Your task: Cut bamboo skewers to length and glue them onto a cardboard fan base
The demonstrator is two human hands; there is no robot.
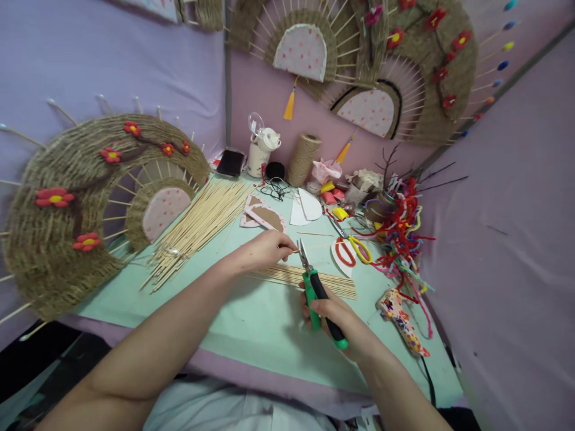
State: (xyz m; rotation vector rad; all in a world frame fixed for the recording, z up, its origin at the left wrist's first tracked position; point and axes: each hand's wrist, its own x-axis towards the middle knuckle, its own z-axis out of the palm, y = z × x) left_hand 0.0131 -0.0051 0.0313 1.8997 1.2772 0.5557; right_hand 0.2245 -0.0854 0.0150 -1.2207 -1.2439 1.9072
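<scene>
Saw a table (258, 326) covered with pale green cloth. At left, found a large loose bundle of sticks (200, 227), laid slantwise; near the middle, a flat row of thin sticks (326, 284), side by side. Noted overlapping brown pieces edged in dotted pink (268, 216) just beside white cut pieces (309, 205). Toward the back, made out a dark box (230, 163), a white lidded cup (259, 158) and an upright spool of twine (303, 161). At right, saw scissors (345, 236) with red and yellow handles, tangled coloured stems (404, 233) and a flower-patterned glue gun (404, 324).
</scene>
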